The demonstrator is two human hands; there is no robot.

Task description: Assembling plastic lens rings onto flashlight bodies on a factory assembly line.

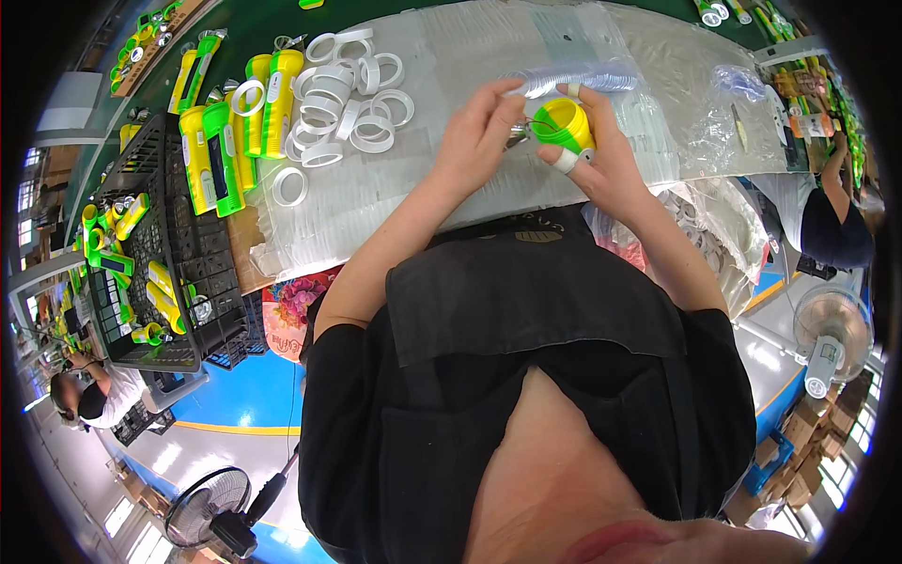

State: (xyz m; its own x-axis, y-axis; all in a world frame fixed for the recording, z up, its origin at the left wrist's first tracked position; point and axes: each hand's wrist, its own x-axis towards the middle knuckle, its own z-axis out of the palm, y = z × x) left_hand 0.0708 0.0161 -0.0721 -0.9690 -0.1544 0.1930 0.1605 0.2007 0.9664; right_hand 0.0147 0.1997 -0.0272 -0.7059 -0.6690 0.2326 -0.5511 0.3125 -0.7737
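My right hand (606, 155) is wrapped round a yellow and green flashlight body (561, 125), its round open end turned up toward me. White tape or bandage covers parts of the right thumb and a finger. Just left of it, my left hand (477, 136) has its fingers bent round a small shiny silver piece (516, 138), mostly hidden, which looks like a reflector. A thin wire seems to run from that piece to the flashlight body. Behind both hands lies a row of clear round lenses (587, 77) stacked on edge. Loose white rings (331, 89) are heaped left of my hands.
Several yellow and green flashlights (218, 155) lie at the table's left end. Beside them stands a black crate (183, 324) with more flashlights. Clear plastic (705, 113) covers the table's right part. Other people sit at both sides; fans (211, 508) stand on the floor.
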